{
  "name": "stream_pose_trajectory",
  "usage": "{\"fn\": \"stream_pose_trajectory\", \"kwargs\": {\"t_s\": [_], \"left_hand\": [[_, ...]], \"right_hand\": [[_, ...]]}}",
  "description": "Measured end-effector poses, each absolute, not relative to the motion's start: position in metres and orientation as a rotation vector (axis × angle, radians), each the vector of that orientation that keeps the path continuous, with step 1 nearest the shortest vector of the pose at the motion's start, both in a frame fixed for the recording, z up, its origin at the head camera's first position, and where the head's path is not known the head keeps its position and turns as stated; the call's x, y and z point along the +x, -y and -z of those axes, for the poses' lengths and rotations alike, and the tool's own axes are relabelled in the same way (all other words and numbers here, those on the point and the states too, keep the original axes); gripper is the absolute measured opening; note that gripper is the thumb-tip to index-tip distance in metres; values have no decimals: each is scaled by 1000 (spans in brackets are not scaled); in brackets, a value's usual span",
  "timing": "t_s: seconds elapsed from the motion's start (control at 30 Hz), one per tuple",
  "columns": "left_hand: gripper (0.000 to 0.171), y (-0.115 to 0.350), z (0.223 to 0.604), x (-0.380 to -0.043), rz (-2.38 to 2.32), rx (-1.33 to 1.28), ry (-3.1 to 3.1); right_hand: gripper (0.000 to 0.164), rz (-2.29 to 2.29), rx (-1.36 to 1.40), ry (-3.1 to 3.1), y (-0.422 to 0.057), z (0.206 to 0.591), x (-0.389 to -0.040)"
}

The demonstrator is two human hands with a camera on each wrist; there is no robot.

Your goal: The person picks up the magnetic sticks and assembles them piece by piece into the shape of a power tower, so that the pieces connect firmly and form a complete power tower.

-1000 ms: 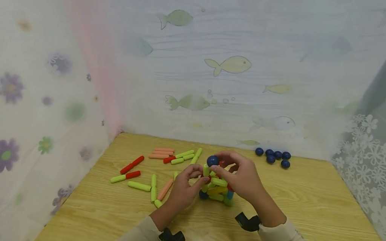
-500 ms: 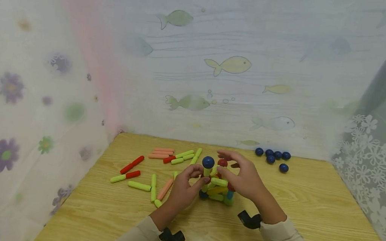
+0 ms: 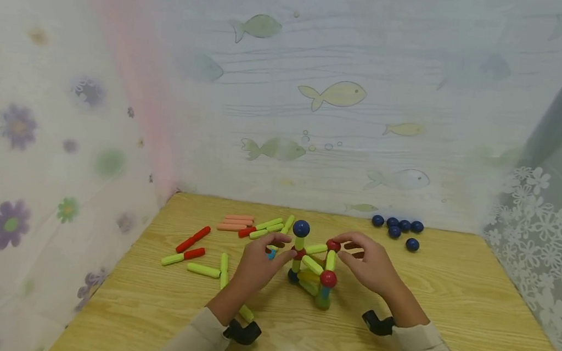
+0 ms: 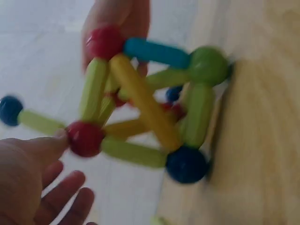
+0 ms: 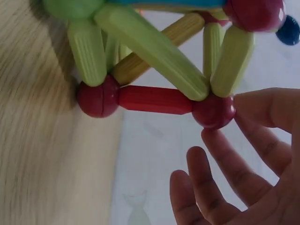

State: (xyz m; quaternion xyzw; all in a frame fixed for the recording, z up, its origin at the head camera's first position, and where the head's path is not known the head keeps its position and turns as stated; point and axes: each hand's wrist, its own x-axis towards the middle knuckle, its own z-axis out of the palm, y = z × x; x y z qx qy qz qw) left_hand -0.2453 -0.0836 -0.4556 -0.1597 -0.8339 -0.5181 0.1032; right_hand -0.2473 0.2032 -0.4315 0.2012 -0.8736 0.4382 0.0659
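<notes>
A frame of magnetic building rods and balls [image 3: 312, 264] stands on the table between my hands. A blue ball [image 3: 301, 228] tops an upright lime rod on its left side. My left hand [image 3: 260, 265] touches the red ball [image 4: 86, 138] under that rod with the thumb; its other fingers are spread apart from the frame in the left wrist view. At the frame's upper right corner, my right hand [image 3: 370, 262] pinches another red ball [image 5: 213, 111] between thumb and forefinger. A red rod [image 5: 156, 99] runs from that ball to a lower red ball [image 5: 98, 96].
Several loose blue balls [image 3: 394, 232] lie at the table's back right. Left of the frame are red rods [image 3: 193, 239], lime rods [image 3: 203, 270] and peach rods [image 3: 235, 223]. A fish-patterned curtain [image 3: 333, 146] rises behind the table [image 3: 429, 303].
The blue ball came to sit on the upright rod, and my right hand left it for the right-hand red ball. The frame has turned, and my left fingers have moved off to the left.
</notes>
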Motion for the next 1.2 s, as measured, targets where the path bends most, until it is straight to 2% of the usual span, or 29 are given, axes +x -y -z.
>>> {"fn": "stream_pose_trajectory", "kwargs": {"t_s": [0.13, 0.27, 0.47, 0.7, 0.93, 1.07, 1.2], "left_hand": [[19, 108, 453, -259, 1473, -295, 2557], [19, 127, 457, -273, 1428, -132, 2659], [20, 137, 460, -290, 1278, -126, 2798], [36, 134, 460, -295, 1028, -13, 3018], [23, 140, 461, -310, 1103, 3, 2895], [30, 143, 462, -319, 1152, 29, 2869], [26, 142, 462, -327, 1085, -11, 2908]], "right_hand": [[30, -1194, 579, 2629, -208, 432, -238], [30, -1110, 571, 2612, -213, 434, -230], [25, -1079, 521, 2596, -218, 436, -219], [25, -1098, 504, 2585, -217, 438, -215], [26, -1094, 481, 2583, -216, 439, -215], [26, -1099, 481, 2583, -216, 439, -215], [26, -1109, 484, 2585, -217, 439, -214]]}}
